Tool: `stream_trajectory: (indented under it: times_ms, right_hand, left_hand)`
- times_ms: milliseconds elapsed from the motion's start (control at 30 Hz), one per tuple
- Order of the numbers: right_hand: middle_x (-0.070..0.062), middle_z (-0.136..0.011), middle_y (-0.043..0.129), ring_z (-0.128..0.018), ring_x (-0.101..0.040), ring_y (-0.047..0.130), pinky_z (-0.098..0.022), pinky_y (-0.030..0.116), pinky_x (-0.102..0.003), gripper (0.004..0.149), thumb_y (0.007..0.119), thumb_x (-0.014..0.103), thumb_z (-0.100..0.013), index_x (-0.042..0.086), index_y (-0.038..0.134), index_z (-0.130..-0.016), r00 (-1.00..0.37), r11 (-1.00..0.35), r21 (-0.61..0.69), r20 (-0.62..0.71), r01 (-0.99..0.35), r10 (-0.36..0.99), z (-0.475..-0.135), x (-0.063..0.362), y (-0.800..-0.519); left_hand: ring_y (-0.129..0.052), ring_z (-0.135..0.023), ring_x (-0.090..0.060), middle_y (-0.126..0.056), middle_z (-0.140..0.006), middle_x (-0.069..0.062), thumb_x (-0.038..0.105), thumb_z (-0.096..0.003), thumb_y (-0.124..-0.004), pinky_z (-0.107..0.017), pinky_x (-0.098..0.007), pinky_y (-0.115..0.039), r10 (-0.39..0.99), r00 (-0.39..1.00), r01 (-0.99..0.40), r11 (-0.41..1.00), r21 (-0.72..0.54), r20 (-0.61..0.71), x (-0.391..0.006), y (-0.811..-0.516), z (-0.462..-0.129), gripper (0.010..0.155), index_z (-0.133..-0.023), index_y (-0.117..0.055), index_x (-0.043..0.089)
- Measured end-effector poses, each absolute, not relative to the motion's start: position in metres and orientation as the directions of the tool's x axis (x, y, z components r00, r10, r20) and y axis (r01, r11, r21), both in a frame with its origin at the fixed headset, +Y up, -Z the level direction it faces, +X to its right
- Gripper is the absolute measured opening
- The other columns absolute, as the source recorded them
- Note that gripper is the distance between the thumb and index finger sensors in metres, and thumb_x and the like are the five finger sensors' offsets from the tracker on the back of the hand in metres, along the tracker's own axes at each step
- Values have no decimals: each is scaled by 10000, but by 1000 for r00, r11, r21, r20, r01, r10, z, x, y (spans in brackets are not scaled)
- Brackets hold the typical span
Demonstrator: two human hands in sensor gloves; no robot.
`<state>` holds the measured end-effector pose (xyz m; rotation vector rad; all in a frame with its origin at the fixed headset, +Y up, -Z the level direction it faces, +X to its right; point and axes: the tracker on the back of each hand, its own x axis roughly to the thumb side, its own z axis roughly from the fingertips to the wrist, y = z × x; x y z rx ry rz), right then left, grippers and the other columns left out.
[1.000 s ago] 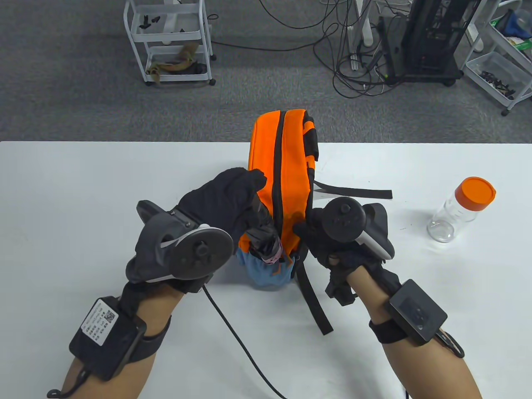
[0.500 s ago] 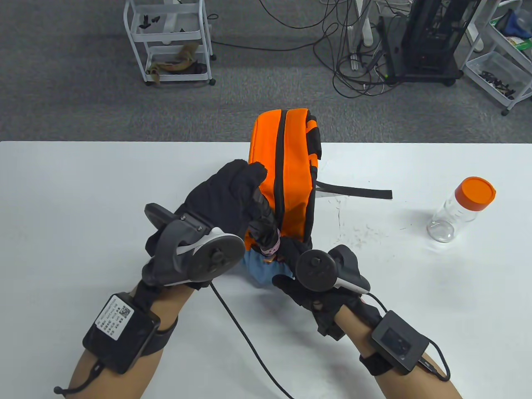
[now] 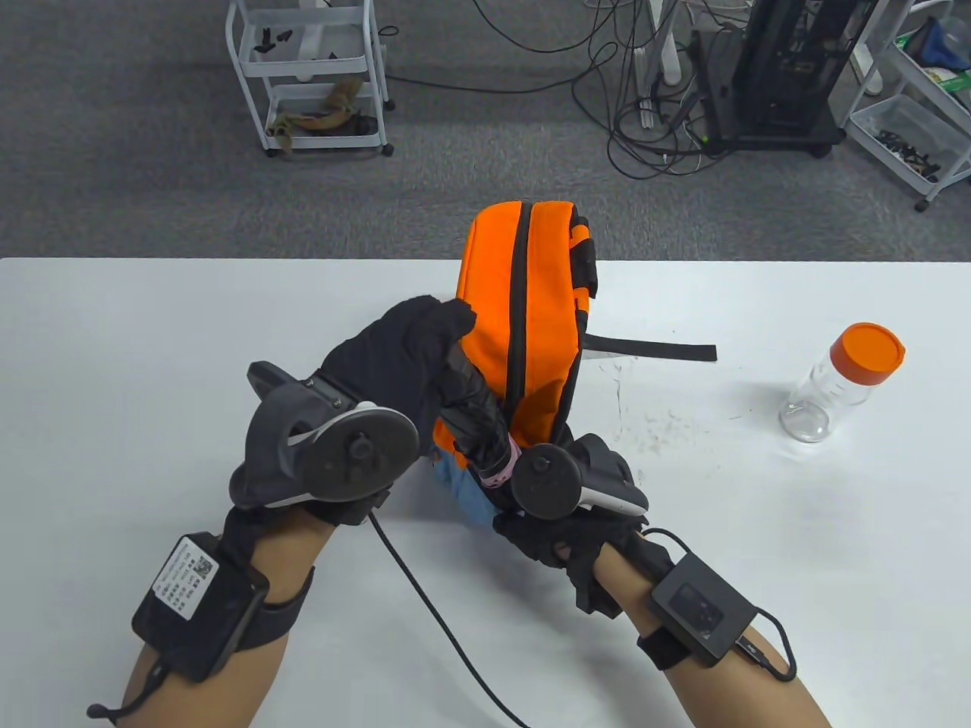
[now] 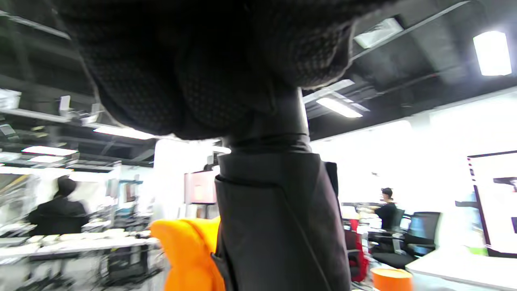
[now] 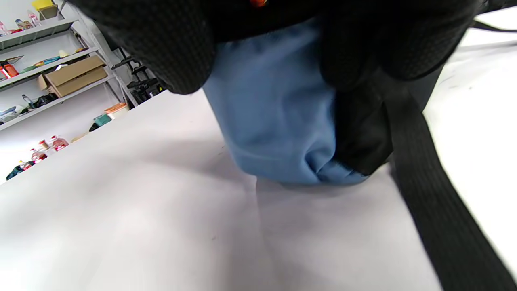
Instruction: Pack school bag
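Observation:
An orange school bag (image 3: 531, 303) stands on edge on the white table (image 3: 152, 341), its blue side pocket (image 3: 463, 485) facing me. My left hand (image 3: 410, 356) grips a folded black umbrella (image 3: 474, 413) that slants down into the mouth of that pocket. In the left wrist view the umbrella (image 4: 278, 226) hangs below my curled fingers (image 4: 202, 60), beside the orange bag (image 4: 185, 250). My right hand (image 3: 546, 523) sits at the pocket, mostly hidden under its tracker. Its fingers (image 5: 161, 40) curl round the top of the blue pocket (image 5: 274, 113).
A clear bottle with an orange lid (image 3: 842, 379) stands at the right of the table. A black strap (image 3: 652, 350) lies flat to the right of the bag, and another strap (image 5: 440, 210) trails toward me. Carts and cables stand on the floor beyond the far edge.
My right hand has moved from the bag's right side down and left to the blue pocket. The bag has leaned a little to the right. The left hand keeps hold of the umbrella.

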<state>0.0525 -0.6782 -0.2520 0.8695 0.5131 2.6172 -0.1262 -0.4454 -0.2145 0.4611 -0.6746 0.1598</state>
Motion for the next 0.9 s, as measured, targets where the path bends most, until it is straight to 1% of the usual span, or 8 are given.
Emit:
stream_trajectory:
  times_ms: [133,233,467,633,667,767,833,900]
  right_hand:
    - [-565,-1100,372,-796,-790,645,-567,610,-880,463,834,279,-529,99,760,-950,-716,-862,454,523,-225,462,-252,50,-678]
    - [-548,-1103,355,-794,-797,629,-561,601,-887,466,837,261,-523,90,767,-951,-712,-855,461,515,-240,477,-254,53,-683]
    - [-595,-1083,392,-762,-805,639,-543,603,-898,484,839,248,-510,18,786,-933,-700,-869,403,531,-288,478,-248,52,-682]
    - [-656,-1057,339,-731,-818,682,-539,652,-889,390,824,251,-518,80,883,-864,-708,-873,395,528,-285,470,-248,49,-683]
    - [-655,-1053,262,-757,-814,636,-562,631,-881,420,806,255,-534,85,816,-918,-718,-865,447,524,-227,459,-246,48,-686]
    - [-650,-1060,260,-757,-809,655,-564,659,-868,448,808,272,-528,78,806,-932,-714,-879,409,537,-245,449,-244,50,-685]
    - [-642,-1066,257,-756,-806,664,-566,661,-867,477,808,281,-528,76,802,-959,-701,-868,421,534,-264,473,-245,54,-682]
    - [-630,-1074,254,-767,-798,683,-578,674,-859,507,819,272,-526,80,796,-995,-685,-863,434,547,-259,481,-246,57,-680]
  left_hand:
    - [-1123,-620,-291,-925,-1033,-322,356,-512,-802,-541,-546,-1002,-47,752,-257,898,358,657,-109,-462,-219,658,-1117,-734,106]
    - [-1144,-607,-264,-960,-1012,-282,388,-499,-840,-527,-517,-1025,-72,743,-294,858,422,665,-100,-473,-219,655,-1102,-774,139]
    - [-1138,-559,-260,-988,-982,-314,390,-516,-823,-502,-527,-1024,-51,791,-196,923,332,609,-87,-473,-233,648,-1097,-786,105]
    - [-1174,-619,-252,-930,-1062,-155,404,-492,-886,-531,-508,-1021,-142,817,-49,949,312,559,-77,-541,-252,594,-1049,-807,213]
    - [-1181,-589,-244,-941,-1051,-144,403,-484,-883,-507,-497,-1031,-151,803,-107,915,389,577,-77,-546,-251,582,-1036,-820,230]
    - [-1171,-614,-253,-904,-1094,-124,418,-491,-925,-508,-495,-1027,-21,829,-159,949,272,559,-79,-539,-252,567,-1035,-829,289]
    - [-1200,-583,-188,-854,-1132,-187,524,-524,-877,-451,-410,-1073,52,840,-207,951,230,541,-87,-533,-258,904,-1223,-429,165]
    - [-1172,-620,-313,-614,-1233,-334,630,-549,-790,-415,-435,-1066,205,812,-318,940,120,547,-92,-530,-261,1077,-1217,-175,52]
